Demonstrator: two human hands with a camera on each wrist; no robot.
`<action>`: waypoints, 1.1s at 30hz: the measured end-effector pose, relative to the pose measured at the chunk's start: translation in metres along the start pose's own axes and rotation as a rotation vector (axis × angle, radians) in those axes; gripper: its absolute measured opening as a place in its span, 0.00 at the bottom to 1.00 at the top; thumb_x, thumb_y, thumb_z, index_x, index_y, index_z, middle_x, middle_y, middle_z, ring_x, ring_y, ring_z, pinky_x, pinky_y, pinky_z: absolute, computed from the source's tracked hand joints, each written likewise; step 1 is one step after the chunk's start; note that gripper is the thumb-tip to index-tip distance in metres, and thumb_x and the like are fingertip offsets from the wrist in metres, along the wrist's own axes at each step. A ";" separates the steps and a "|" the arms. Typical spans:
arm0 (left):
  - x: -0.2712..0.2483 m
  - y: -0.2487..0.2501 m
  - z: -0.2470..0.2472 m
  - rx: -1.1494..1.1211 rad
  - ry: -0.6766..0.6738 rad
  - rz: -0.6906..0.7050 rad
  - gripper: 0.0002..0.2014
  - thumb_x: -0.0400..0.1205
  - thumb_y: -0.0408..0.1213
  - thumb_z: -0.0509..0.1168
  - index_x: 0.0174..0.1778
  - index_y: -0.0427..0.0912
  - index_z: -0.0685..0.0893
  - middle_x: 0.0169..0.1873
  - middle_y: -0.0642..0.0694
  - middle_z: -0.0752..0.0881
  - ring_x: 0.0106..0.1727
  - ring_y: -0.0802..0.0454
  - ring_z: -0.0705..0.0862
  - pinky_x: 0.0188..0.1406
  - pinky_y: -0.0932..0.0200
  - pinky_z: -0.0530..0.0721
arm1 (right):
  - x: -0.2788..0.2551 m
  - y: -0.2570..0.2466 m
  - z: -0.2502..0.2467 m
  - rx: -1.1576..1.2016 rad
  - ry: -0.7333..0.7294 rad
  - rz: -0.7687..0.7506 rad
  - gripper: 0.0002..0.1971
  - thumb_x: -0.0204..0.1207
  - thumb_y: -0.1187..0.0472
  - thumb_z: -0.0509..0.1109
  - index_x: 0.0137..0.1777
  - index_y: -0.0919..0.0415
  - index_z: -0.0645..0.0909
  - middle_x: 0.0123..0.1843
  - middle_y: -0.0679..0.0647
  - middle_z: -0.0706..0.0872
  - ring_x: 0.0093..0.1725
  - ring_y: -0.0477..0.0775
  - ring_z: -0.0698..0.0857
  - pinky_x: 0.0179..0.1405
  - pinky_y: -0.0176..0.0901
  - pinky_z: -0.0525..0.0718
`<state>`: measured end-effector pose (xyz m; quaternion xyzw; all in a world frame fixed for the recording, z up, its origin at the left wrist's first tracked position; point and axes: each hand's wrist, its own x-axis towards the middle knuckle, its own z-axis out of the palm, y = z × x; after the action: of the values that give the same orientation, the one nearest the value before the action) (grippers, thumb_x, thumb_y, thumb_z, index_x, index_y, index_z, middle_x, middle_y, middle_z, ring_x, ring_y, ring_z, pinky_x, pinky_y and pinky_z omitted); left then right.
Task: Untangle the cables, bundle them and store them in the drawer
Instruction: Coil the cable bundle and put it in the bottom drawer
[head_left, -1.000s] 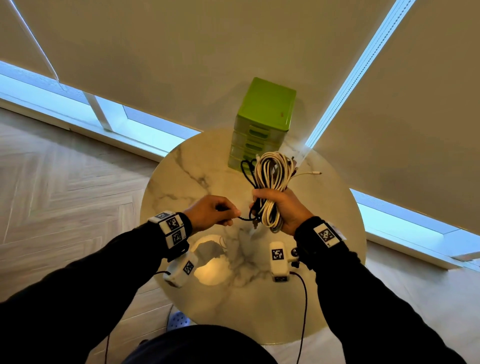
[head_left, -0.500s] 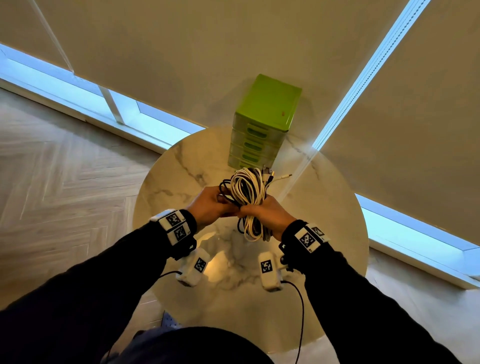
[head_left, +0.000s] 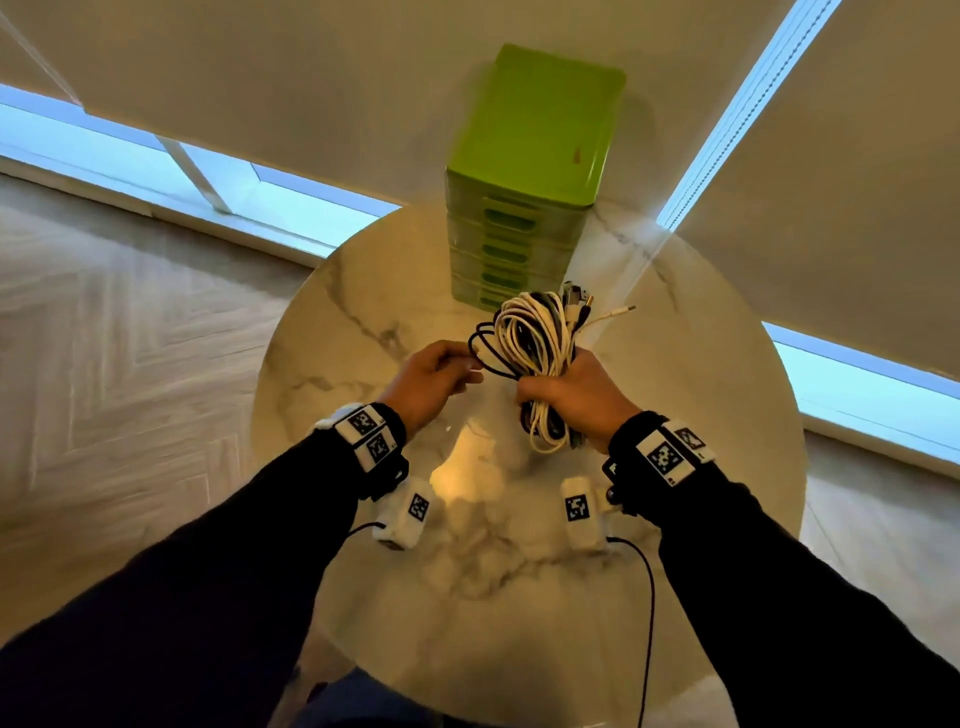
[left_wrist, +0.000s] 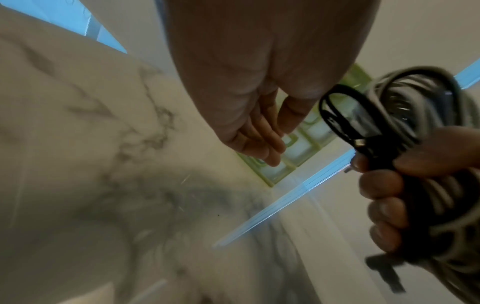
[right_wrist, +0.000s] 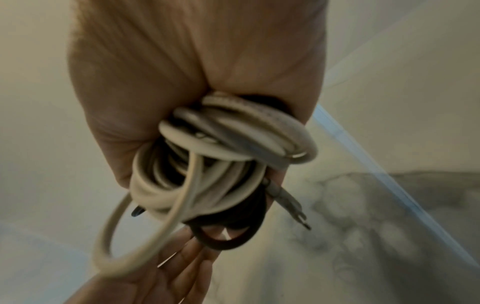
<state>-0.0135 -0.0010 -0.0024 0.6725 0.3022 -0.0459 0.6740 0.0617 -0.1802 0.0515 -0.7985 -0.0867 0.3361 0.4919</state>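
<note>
My right hand (head_left: 563, 389) grips a coiled bundle of white, grey and black cables (head_left: 530, 338) around its middle, above the round marble table (head_left: 353, 322). Plug ends stick out at the bundle's upper right. A black loop (head_left: 485, 348) juts out on the left side. My left hand (head_left: 441, 376) is just left of that loop; in the left wrist view its fingers (left_wrist: 262, 142) hang relaxed and hold nothing. The right wrist view shows the bundle (right_wrist: 207, 164) filling my right palm. The green drawer unit (head_left: 524, 171) stands at the table's far edge with its drawers closed.
Blinds and window strips run behind the table. Wooden floor lies to the left. Bare marble lies between my hands and the near table edge (head_left: 467, 597). Thin black leads hang from my wrist cameras (head_left: 649, 597).
My hands have come apart: the left hand has let go of the black cable and moved slightly left. The right hand still holds the bundle, now nearer the drawer unit.
</note>
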 end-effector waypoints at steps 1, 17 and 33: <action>0.013 -0.001 0.005 -0.056 0.012 -0.023 0.10 0.88 0.30 0.62 0.63 0.36 0.83 0.49 0.45 0.90 0.45 0.60 0.90 0.49 0.64 0.85 | 0.006 0.006 -0.003 0.003 0.003 0.005 0.13 0.64 0.66 0.79 0.48 0.57 0.88 0.40 0.54 0.92 0.43 0.53 0.91 0.47 0.52 0.90; 0.137 -0.020 0.054 -0.519 0.067 -0.158 0.09 0.89 0.38 0.60 0.55 0.38 0.84 0.49 0.38 0.90 0.47 0.45 0.89 0.43 0.55 0.83 | 0.035 0.046 -0.016 0.248 0.101 0.054 0.08 0.70 0.75 0.74 0.49 0.74 0.84 0.40 0.71 0.89 0.38 0.66 0.90 0.37 0.48 0.90; 0.062 -0.054 0.034 -0.535 0.002 -0.223 0.16 0.89 0.43 0.59 0.65 0.36 0.84 0.54 0.40 0.92 0.55 0.46 0.89 0.61 0.46 0.84 | -0.027 0.043 0.021 0.259 0.129 0.121 0.08 0.67 0.73 0.76 0.46 0.68 0.85 0.36 0.63 0.90 0.35 0.61 0.90 0.35 0.47 0.86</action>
<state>0.0231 -0.0161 -0.0820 0.4335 0.3764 -0.0378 0.8179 0.0199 -0.1989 0.0214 -0.7522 0.0373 0.3214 0.5741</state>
